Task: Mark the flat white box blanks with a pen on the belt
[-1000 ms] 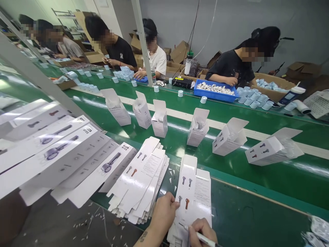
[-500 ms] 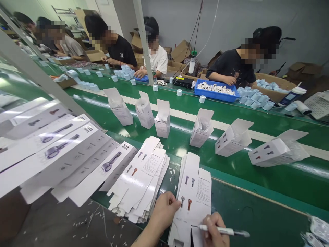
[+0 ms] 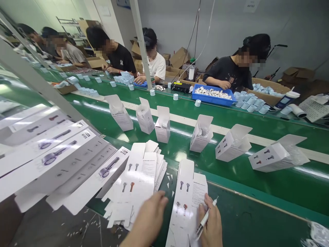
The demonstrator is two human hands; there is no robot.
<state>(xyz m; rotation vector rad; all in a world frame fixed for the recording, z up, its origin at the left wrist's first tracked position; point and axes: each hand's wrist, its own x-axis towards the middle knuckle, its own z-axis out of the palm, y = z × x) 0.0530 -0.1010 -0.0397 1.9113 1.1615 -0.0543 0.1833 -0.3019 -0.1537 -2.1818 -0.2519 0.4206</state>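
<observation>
My right hand (image 3: 211,221) holds a white pen (image 3: 205,220) slantwise between its fingers. Those fingers touch the right edge of a stack of flat printed cartons (image 3: 185,192), which show small pictures of purple, grey and red handheld devices. To the left, my left hand (image 3: 149,218), slightly blurred, passes over the right side of another pile of flat cartons (image 3: 138,171). Its fingers stretch toward the right-hand stack, and I see nothing held in them. The lower part of the left pile is partly hidden behind this hand.
Several standing open cartons (image 3: 202,133) with clear bags inside line the green conveyor (image 3: 180,118). Larger printed sleeves (image 3: 69,151) fan out at left. Across the belt, co-workers sit by a blue tray (image 3: 213,99) and light-blue cups (image 3: 250,101). A metal post (image 3: 140,41) rises ahead.
My left hand has moved left from the right stack to the left pile, where the top carton now lies differently. My right hand has shifted up, its pen turned steeper. The view has tilted slightly.
</observation>
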